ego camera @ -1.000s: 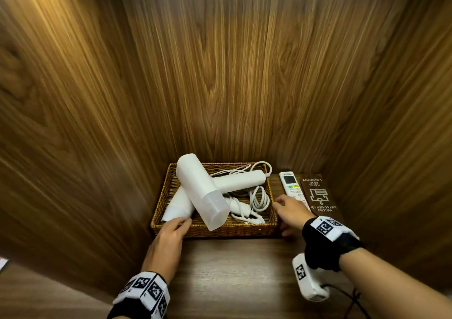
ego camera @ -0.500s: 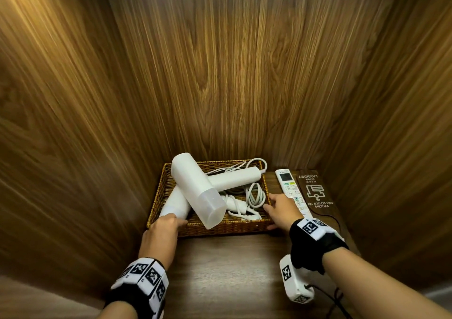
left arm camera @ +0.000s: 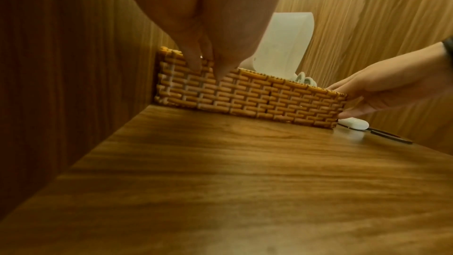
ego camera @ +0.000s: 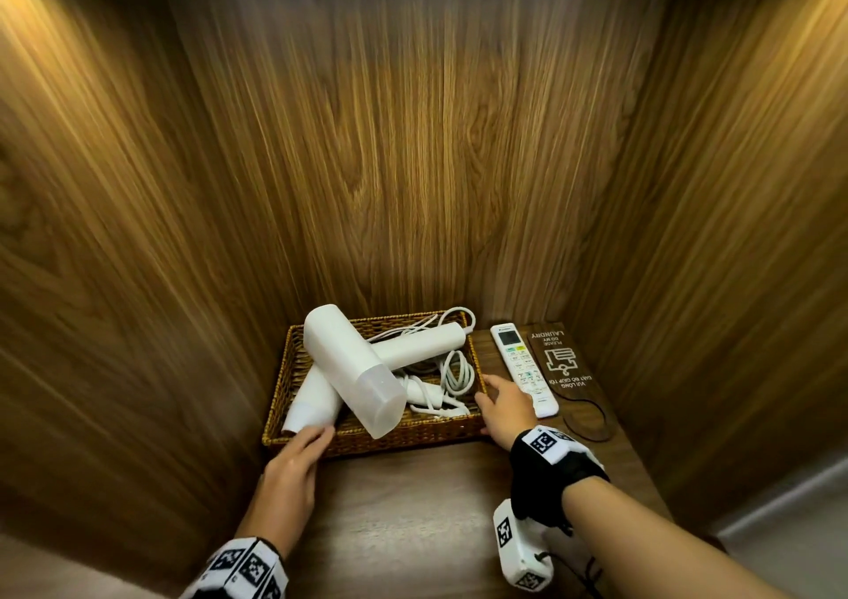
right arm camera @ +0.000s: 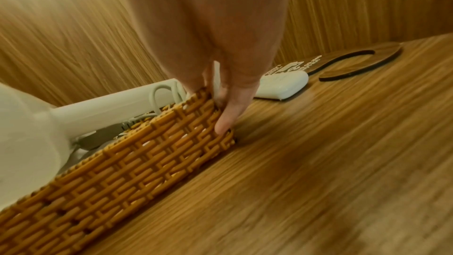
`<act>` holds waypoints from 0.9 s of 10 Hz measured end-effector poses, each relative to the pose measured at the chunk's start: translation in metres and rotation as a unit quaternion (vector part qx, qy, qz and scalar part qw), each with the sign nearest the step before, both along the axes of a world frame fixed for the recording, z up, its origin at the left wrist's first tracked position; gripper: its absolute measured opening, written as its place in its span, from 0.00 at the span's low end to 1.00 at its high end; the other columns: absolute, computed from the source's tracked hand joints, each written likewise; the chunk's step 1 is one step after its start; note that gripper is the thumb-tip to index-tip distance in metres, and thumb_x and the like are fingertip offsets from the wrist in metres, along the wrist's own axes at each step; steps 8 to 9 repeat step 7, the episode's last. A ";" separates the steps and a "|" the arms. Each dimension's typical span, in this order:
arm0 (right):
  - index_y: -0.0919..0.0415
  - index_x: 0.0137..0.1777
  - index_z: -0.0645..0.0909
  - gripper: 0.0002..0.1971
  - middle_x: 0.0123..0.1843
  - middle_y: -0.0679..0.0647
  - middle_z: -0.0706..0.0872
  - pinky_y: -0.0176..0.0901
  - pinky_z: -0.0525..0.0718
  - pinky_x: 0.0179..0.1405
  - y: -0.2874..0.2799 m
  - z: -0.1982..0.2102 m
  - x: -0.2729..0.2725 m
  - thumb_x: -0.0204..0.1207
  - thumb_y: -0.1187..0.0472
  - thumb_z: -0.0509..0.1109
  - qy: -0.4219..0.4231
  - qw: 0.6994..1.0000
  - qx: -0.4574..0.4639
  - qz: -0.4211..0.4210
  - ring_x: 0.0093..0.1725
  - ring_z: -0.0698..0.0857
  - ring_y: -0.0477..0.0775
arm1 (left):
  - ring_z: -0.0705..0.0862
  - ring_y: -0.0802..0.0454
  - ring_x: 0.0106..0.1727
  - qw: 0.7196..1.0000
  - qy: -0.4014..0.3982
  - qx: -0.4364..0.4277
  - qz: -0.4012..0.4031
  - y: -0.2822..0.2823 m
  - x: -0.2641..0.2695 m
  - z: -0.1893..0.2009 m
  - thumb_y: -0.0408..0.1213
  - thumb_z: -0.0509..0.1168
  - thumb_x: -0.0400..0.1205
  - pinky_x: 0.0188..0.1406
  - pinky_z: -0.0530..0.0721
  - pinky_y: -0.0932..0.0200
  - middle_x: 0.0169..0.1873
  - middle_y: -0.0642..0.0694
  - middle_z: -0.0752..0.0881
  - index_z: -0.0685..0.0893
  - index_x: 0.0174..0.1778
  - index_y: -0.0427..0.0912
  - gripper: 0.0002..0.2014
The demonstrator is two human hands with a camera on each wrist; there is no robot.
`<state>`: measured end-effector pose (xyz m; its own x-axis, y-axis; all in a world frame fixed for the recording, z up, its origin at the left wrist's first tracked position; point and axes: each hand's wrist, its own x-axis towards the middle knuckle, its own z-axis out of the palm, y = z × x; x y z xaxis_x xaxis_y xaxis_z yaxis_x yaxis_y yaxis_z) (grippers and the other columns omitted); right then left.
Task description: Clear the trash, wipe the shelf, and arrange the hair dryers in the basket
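A woven wicker basket (ego camera: 413, 438) (left arm camera: 257, 96) (right arm camera: 122, 162) stands at the back left of the wooden shelf (ego camera: 404, 506). One white hair dryer (ego camera: 353, 369) lies across a second white dryer (ego camera: 312, 396) inside it, with coiled white cords (ego camera: 454, 369) beside them. My left hand (ego camera: 298, 456) touches the basket's front left corner; its straight fingers (left arm camera: 196, 63) point down onto the front wall. My right hand (ego camera: 504, 405) (left arm camera: 380, 84) lies against the basket's right end, with the thumb (right arm camera: 226, 119) on the front right corner. Neither hand lifts anything.
A white remote control (ego camera: 523, 369) (right arm camera: 282, 84) lies just right of the basket. A dark wooden laundry door sign (ego camera: 562, 360) (right arm camera: 355, 61) lies beside it at the right wall. Wood panels close the shelf at left, back and right.
Both hands stay at the basket's front corners. The head view has pulled back and tilted up, so the basket sits lower in the picture. The dryers and remote lie as before.
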<state>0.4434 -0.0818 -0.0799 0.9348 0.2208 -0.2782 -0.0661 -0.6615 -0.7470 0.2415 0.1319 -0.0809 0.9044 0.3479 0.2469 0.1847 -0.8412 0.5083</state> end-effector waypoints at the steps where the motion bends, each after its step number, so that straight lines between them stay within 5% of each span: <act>1: 0.56 0.71 0.78 0.19 0.61 0.61 0.87 0.59 0.87 0.55 0.005 0.000 -0.006 0.80 0.61 0.64 0.001 0.999 0.023 -0.025 0.57 0.86 0.65 | 0.77 0.60 0.66 0.999 0.025 -0.021 0.012 0.001 0.002 0.002 0.12 0.64 0.72 0.69 0.49 0.87 0.62 0.54 0.80 0.85 0.62 0.37 0.25; 2: 0.59 0.69 0.79 0.18 0.62 0.61 0.86 0.56 0.87 0.54 -0.006 0.004 -0.010 0.81 0.56 0.64 -0.001 0.996 0.075 -0.048 0.54 0.86 0.62 | 0.73 0.52 0.75 0.999 0.044 -0.024 0.007 -0.005 0.003 -0.002 0.17 0.60 0.76 0.69 0.49 0.81 0.72 0.53 0.73 0.77 0.71 0.41 0.28; 3: 0.56 0.71 0.77 0.18 0.69 0.58 0.81 0.51 0.77 0.68 -0.028 0.002 -0.008 0.82 0.55 0.61 -0.091 0.995 -0.028 -0.029 0.65 0.79 0.61 | 0.62 0.56 0.81 0.998 0.057 -0.011 0.000 -0.011 -0.012 -0.010 0.20 0.58 0.78 0.73 0.46 0.78 0.77 0.57 0.63 0.69 0.77 0.44 0.31; 4: 0.49 0.80 0.64 0.26 0.83 0.54 0.61 0.47 0.63 0.78 -0.058 -0.004 -0.011 0.81 0.59 0.58 -0.154 0.951 -0.247 0.104 0.79 0.62 0.59 | 0.51 0.76 0.79 0.997 0.069 -0.016 -0.020 -0.010 -0.043 -0.038 0.21 0.57 0.68 0.71 0.42 0.87 0.75 0.74 0.56 0.73 0.74 0.45 0.36; 5: 0.50 0.83 0.56 0.32 0.86 0.53 0.50 0.46 0.58 0.81 -0.073 -0.011 -0.014 0.79 0.62 0.58 -0.108 0.947 -0.268 0.139 0.81 0.57 0.61 | 0.45 0.85 0.74 0.996 0.083 -0.014 -0.030 -0.012 -0.061 -0.063 0.24 0.58 0.61 0.70 0.45 0.87 0.71 0.88 0.51 0.67 0.74 0.56 0.43; 6: 0.49 0.84 0.51 0.36 0.86 0.53 0.44 0.46 0.60 0.79 -0.075 -0.009 -0.021 0.77 0.67 0.58 -0.067 0.958 -0.238 0.143 0.78 0.60 0.65 | 0.61 0.80 0.74 0.993 0.098 -0.046 -0.056 -0.020 -0.079 -0.072 0.26 0.58 0.59 0.70 0.51 0.86 0.71 0.77 0.64 0.77 0.69 0.56 0.39; 7: 0.49 0.84 0.50 0.37 0.86 0.53 0.43 0.45 0.62 0.78 -0.071 -0.007 -0.025 0.77 0.68 0.58 -0.062 0.962 -0.226 0.141 0.77 0.61 0.66 | 0.58 0.88 0.70 0.994 0.087 -0.049 -0.046 -0.022 -0.086 -0.076 0.30 0.54 0.66 0.71 0.52 0.84 0.67 0.89 0.57 0.72 0.66 0.75 0.38; 9: 0.49 0.84 0.50 0.37 0.86 0.53 0.43 0.45 0.62 0.78 -0.071 -0.007 -0.025 0.77 0.68 0.58 -0.062 0.962 -0.226 0.141 0.77 0.61 0.66 | 0.58 0.88 0.70 0.994 0.087 -0.049 -0.046 -0.022 -0.086 -0.076 0.30 0.54 0.66 0.71 0.52 0.84 0.67 0.89 0.57 0.72 0.66 0.75 0.38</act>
